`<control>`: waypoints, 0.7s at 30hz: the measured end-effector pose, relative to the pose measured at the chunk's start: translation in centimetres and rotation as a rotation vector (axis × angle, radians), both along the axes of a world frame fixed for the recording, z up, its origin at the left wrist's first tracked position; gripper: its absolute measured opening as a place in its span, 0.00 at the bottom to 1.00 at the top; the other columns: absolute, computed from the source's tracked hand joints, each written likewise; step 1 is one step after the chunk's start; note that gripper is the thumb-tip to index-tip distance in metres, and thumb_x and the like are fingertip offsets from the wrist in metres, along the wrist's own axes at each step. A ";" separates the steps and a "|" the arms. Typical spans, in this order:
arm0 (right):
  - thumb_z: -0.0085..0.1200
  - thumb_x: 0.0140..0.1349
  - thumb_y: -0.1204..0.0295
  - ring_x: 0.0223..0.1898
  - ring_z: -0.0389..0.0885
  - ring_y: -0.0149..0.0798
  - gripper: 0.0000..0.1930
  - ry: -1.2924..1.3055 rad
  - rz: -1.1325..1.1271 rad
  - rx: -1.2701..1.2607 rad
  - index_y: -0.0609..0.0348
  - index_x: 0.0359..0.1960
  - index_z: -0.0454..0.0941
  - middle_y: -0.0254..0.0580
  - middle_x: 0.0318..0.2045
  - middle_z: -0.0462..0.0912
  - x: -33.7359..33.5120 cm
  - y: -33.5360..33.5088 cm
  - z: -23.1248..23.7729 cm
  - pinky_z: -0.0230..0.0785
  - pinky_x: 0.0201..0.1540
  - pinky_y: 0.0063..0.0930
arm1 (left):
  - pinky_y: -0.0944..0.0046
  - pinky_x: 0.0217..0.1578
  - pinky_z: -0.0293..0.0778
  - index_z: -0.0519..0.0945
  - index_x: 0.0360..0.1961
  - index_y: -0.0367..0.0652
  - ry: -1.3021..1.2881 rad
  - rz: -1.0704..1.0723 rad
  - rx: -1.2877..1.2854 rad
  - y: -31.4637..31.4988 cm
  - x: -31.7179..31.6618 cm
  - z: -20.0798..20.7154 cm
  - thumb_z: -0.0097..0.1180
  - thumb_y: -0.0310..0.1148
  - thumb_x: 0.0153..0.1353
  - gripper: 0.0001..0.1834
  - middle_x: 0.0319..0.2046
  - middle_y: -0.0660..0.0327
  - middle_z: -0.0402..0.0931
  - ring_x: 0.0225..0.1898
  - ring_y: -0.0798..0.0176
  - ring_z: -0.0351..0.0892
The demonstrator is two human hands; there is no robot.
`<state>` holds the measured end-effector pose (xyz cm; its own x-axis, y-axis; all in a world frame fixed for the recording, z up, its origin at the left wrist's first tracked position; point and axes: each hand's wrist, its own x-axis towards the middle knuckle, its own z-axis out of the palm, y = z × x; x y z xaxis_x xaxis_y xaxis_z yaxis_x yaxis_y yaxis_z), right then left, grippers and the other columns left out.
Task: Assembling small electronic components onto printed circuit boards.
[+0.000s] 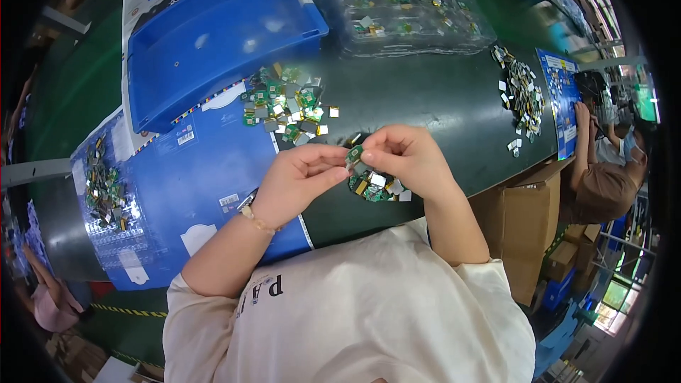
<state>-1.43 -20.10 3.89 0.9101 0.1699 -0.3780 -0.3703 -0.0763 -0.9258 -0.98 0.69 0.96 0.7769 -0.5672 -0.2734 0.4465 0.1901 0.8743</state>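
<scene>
My left hand (309, 174) and my right hand (410, 159) meet over the near side of the dark green table. Between their fingertips is a small green circuit board (354, 154), pinched by both hands. Just under my right hand lies a small pile of circuit boards (377, 186), some with white or silvery square parts. Beyond my left hand spreads a larger heap of similar green boards (287, 105), mixed with grey and white squares. The fingers partly cover the held board, so its far side is hidden.
A blue plastic tray (227, 1) rests on blue printed sheets (213, 184) at the left. Clear blister trays (418, 46) holding boards are stacked at the back. More boards lie in piles at far left (106, 188) and right (523, 92). A cardboard box (521, 230) stands beside the table; co-workers sit around.
</scene>
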 end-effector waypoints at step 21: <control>0.66 0.48 0.78 0.27 0.64 0.20 0.08 -0.292 0.116 -0.078 0.60 0.28 0.78 0.28 0.31 0.70 -0.9 0.3 -2.0 0.57 0.29 0.14 | 0.68 0.39 0.81 0.75 0.48 0.35 0.316 -0.073 -0.103 0.7 0.3 -0.7 0.52 0.32 0.64 0.15 0.42 0.54 0.79 0.41 0.60 0.82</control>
<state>-2.37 -19.83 1.89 0.9584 0.2592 -0.1192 -0.0742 -0.1770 -0.9814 -0.71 1.41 0.26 0.6191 -0.6555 -0.4323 0.7079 0.2275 0.6687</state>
